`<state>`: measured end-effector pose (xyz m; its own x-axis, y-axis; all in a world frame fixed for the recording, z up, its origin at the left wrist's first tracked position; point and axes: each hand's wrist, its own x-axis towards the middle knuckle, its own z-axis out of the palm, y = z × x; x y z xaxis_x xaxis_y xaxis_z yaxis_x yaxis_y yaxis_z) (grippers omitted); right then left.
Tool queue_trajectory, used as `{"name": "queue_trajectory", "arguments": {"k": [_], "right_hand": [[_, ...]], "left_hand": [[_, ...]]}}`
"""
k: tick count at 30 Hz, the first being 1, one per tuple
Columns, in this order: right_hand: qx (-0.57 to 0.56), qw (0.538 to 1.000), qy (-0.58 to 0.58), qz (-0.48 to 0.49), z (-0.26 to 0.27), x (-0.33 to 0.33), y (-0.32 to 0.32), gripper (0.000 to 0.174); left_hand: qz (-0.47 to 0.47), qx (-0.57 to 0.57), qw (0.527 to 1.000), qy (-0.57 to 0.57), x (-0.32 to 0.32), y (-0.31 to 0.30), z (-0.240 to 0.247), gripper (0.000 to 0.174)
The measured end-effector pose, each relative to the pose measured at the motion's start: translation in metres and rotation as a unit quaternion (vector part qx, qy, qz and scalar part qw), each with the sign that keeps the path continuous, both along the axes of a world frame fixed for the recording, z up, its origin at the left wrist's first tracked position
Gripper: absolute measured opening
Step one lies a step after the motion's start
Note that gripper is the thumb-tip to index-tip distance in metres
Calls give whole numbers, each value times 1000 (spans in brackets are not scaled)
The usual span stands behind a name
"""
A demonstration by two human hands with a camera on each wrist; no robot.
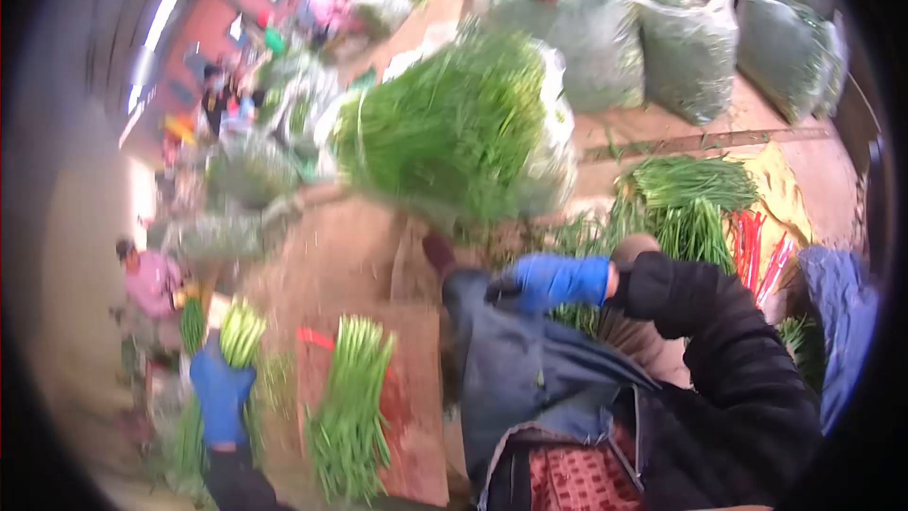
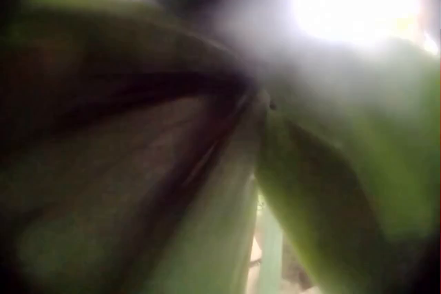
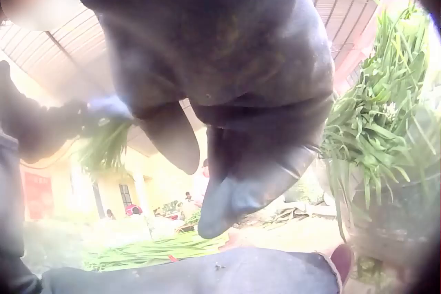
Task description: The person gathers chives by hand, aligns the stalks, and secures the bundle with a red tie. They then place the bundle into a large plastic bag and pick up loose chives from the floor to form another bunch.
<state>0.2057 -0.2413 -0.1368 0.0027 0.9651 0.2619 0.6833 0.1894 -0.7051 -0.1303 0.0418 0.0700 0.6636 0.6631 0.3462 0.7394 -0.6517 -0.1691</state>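
My left hand [image 1: 223, 388], in a blue glove, grips a bunch of long green stalks [image 1: 242, 333] at the lower left of the head view. The pale cut ends point away from me and the leaves hang down beside the glove. Blurred green leaves [image 2: 207, 239] fill the left wrist view, hiding that hand's fingers. Over my lap is my right hand [image 1: 544, 282], in a blue glove with dark fingertips, holding nothing. Its dark fingers [image 3: 241, 190] hang loosely bent in the right wrist view. Between my hands, a pile of green stalks [image 1: 350, 407] lies on a reddish-brown board [image 1: 416, 397].
A large bag of greens [image 1: 454, 123] stands ahead, with full clear bags [image 1: 690, 52] behind it. More loose greens [image 1: 695, 185] and red strips [image 1: 747, 246] lie on the right. Another person [image 1: 151, 284] is at the far left. A red strip [image 1: 317, 337] touches the board's pile.
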Motion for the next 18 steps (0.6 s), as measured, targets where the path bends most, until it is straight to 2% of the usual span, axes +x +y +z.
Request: {"name": "queue_trajectory", "arguments": {"k": [1, 2, 3, 4, 5, 7, 8, 9, 10, 11, 12, 13, 14, 15, 16, 17, 18], "right_hand": [[-61, 992, 110, 0, 3, -4, 3, 27], [-129, 968, 216, -1, 12, -8, 8, 26], [-188, 923, 334, 7, 16, -11, 17, 25], [-192, 895, 402, 18, 15, -18, 28, 26], [-240, 869, 433, 6, 23, -25, 37, 26], [-275, 835, 476, 16, 2, -36, 61, 24], [-283, 832, 476, 20, -13, -41, 77, 24], [-89, 950, 278, 113, -31, -46, 93, 22], [115, 972, 53, 196, -40, -52, 107, 21], [110, 972, 55, 200, -46, -62, 118, 21], [-126, 909, 366, 152, -48, -79, 131, 21], [-344, 704, 617, 77, -52, -89, 142, 21], [-178, 863, 418, 222, -67, -93, 156, 21], [-181, 861, 420, 223, -79, -99, 168, 21], [-287, 766, 552, 161, -86, -109, 181, 19], [-381, 640, 660, 91, -95, -117, 192, 18], [-383, 640, 660, 90, -113, -123, 204, 18]], "left_hand": [[37, 20, 998, 38, -7, 8, -14, 50], [38, -8, 999, 35, -7, 7, -23, 48], [40, -34, 998, 32, -5, 6, -34, 46], [28, -65, 997, 38, -7, 11, -46, 46], [12, -92, 995, 37, -11, 17, -59, 46], [16, -118, 992, 27, -12, 21, -87, 51], [23, -124, 992, 29, -12, 23, -100, 51], [31, -148, 988, 43, -12, 26, -112, 53], [37, -172, 983, 56, -11, 29, -124, 55], [41, -178, 982, 57, -12, 33, -137, 55], [54, -197, 977, 63, -14, 39, -150, 58], [67, -215, 972, 70, -16, 44, -161, 60], [102, -223, 964, 101, -16, 49, -170, 63], [105, -225, 963, 102, -16, 54, -180, 63], [110, -229, 963, 92, -15, 59, -190, 62], [116, -233, 962, 82, -11, 61, -195, 61], [94, -256, 961, 46, -9, 61, -199, 59]]}}
